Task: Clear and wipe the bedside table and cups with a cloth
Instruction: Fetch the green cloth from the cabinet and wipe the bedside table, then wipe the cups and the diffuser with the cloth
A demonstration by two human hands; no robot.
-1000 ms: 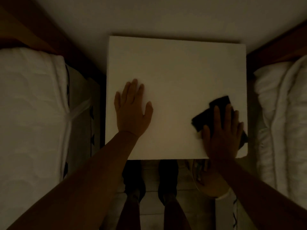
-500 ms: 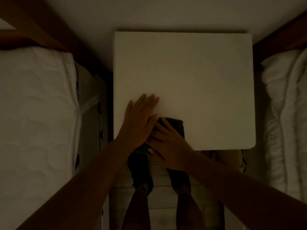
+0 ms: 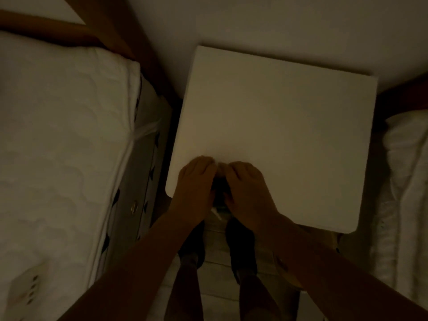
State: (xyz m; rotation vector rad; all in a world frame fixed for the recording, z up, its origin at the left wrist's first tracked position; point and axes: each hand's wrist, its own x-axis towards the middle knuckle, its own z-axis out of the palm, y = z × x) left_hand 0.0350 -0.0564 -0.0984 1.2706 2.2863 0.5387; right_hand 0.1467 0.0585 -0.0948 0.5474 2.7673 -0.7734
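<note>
The white square bedside table fills the middle of the dim view, its top bare. At its near left edge my left hand and my right hand sit side by side with fingers curled. Between them a small dark cloth shows as a narrow strip, gripped by both hands and mostly hidden under them. No cups are in view.
A bed with a white quilted mattress lies to the left, another white bed to the right, both with wooden headboards. My feet in dark socks stand on the pale floor below the table edge.
My right hand swept the cloth from the table's right edge to the near left. Both hands, flat before, now curl together around the bunched cloth. The view shifted so the table sits further right.
</note>
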